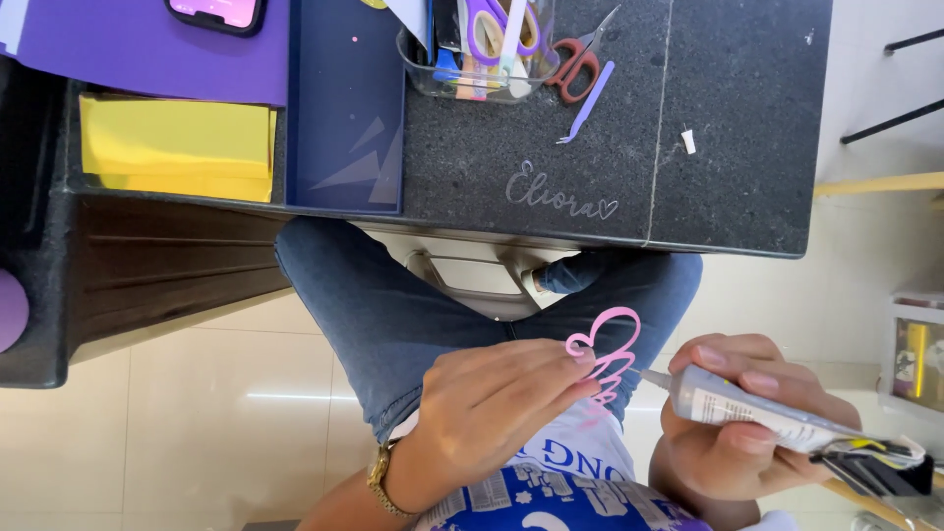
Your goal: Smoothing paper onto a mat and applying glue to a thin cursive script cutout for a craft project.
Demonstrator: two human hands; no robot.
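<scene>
My left hand (497, 403), with a gold watch on its wrist, pinches a pink cut-out of looping script (603, 356) by its lower part, over my lap. My right hand (723, 460) grips a clear glue tube (752, 410) with a rolled-up end. Its white nozzle points left and almost touches the pink cut-out. Both hands are held above my jeans (393, 305), below the edge of the dark stone table (728, 108).
The table holds a clear box of scissors and tools (479, 54), red-handled scissors (573, 61), a lilac strip (588, 101), a small white cap (688, 142), lilac cut-out script (559, 197), navy (344, 118), yellow (177, 147) and purple (147, 49) sheets, and a phone (216, 12).
</scene>
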